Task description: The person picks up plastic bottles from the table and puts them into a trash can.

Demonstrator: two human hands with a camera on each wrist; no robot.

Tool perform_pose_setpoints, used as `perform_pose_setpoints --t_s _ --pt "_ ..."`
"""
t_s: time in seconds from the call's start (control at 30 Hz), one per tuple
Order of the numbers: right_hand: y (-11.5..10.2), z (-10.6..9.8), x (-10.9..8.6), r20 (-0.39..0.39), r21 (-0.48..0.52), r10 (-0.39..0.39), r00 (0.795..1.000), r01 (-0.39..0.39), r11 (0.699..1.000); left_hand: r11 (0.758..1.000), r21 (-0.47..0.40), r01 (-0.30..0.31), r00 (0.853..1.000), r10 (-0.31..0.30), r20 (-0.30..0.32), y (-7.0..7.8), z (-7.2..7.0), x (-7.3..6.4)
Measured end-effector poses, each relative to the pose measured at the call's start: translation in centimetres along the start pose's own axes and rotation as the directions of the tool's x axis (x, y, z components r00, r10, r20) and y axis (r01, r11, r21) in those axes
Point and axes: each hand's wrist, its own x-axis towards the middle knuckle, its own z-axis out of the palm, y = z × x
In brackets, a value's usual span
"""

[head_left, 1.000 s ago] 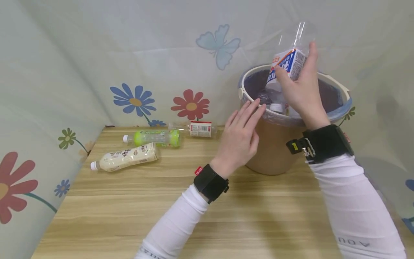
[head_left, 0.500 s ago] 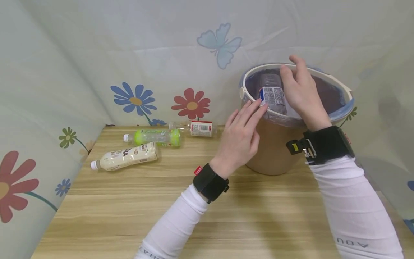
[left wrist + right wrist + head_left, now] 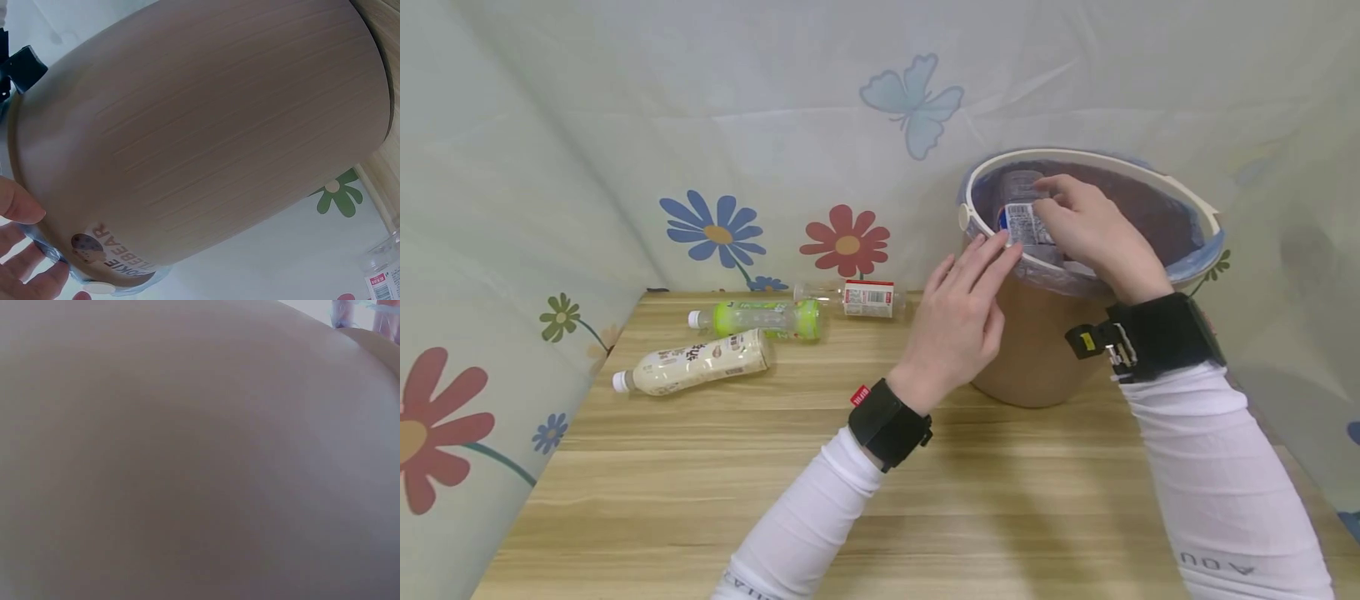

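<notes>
Inside the lined bin, a clear plastic bottle with a blue-and-white label lies base up near the left rim. My right hand reaches over the opening, index finger bent, thumb and index fingertips right at the bottle's side. Its other fingers are hidden, and I cannot tell whether it grips the bottle. The left hand rests with fairly straight fingers on the bin's near-left rim. In the left wrist view, the left thumb lies at the outer wall by the rim, fingers over the bluish liner.
Three plastic bottles lie on the wooden table's left: a cream bottle, a green-labelled bottle and a clear one with a red-and-white label. A flower-printed curtain stands behind. The bin's wall fills most of the right wrist view.
My right hand brought the clear bottle down into the bin and let go, then moved left and down to it with fingers more bent. The left hand stayed at the rim.
</notes>
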Motion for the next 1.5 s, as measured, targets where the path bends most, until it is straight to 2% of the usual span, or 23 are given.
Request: perform_pose_setpoints --t_s 0.17,0.23,0.4,0.5,0.6,0.7,0.77,0.87,0.97,1.0,1.07,1.13,1.23,1.37,1.5 --pt "-0.2 0.0 0.2 0.053 -0.063 -0.035 0.998 0.039 0.997 1.000 0.002 0.001 1.000 -0.001 -0.003 0.0 -0.1 0.0" --pt "-0.2 -0.1 0.3 0.049 -0.083 -0.045 0.998 0.049 0.995 1.000 0.007 -0.004 1.000 0.004 -0.001 -0.1 -0.1 0.0" --pt "-0.2 0.0 -0.1 -0.097 -0.045 -0.075 0.992 0.071 0.996 1.000 -0.013 -0.017 1.000 0.017 0.020 -0.3 -0.2 -0.1" --pt "-0.1 0.1 -0.7 -0.228 0.003 -0.114 0.967 0.118 0.993 0.999 -0.033 -0.016 1.000 0.016 0.023 -0.6 -0.3 -0.5" --pt "-0.4 0.4 -1.6 -0.366 0.031 -0.166 0.916 0.190 0.981 1.000 -0.029 -0.005 1.000 0.005 -0.005 -1.2 -0.7 -1.2" --pt "-0.9 1.2 -2.6 -0.489 0.046 -0.226 0.843 0.283 0.958 1.000 -0.024 0.012 0.999 -0.013 -0.048 -1.9 -1.2 -2.1" --pt "-1.4 2.0 -3.4 -0.546 0.074 -0.260 0.796 0.355 0.932 0.999 -0.026 0.028 0.998 -0.030 -0.063 -2.4 -1.8 -2.9" --pt "-2.6 3.6 -5.0 -0.609 0.121 -0.316 0.727 0.479 0.869 0.998 -0.025 0.055 0.997 -0.056 -0.060 -3.3 -2.6 -4.2" --pt "-3.1 5.5 -6.2 -0.651 0.158 -0.378 0.658 0.605 0.780 0.996 -0.009 0.088 0.995 -0.089 -0.041 -4.2 -3.5 -5.6" --pt "-3.2 6.2 -6.6 -0.658 0.167 -0.394 0.641 0.635 0.754 0.995 -0.001 0.097 0.995 -0.097 -0.035 -4.5 -3.8 -6.0" --pt "-3.0 7.8 -7.0 -0.665 0.197 -0.413 0.622 0.680 0.706 0.993 0.014 0.113 0.993 -0.113 -0.022 -5.2 -4.3 -7.0" --pt "-2.6 9.4 -7.2 -0.661 0.235 -0.415 0.625 0.698 0.676 0.992 0.027 0.123 0.992 -0.123 -0.015 -5.8 -4.8 -8.0" --pt "-1.9 12.0 -7.4 -0.631 0.317 -0.388 0.672 0.680 0.661 0.990 0.047 0.134 0.991 -0.135 0.004 -6.9 -5.2 -9.7" --pt "-0.8 15.1 -7.5 -0.555 0.421 -0.336 0.761 0.605 0.675 0.983 0.073 0.166 0.985 -0.169 0.034 -8.5 -5.6 -11.9" --pt "0.3 17.5 -7.6 -0.491 0.450 -0.310 0.814 0.542 0.710 0.971 0.118 0.207 0.974 -0.216 0.074 -10.2 -6.0 -13.6"
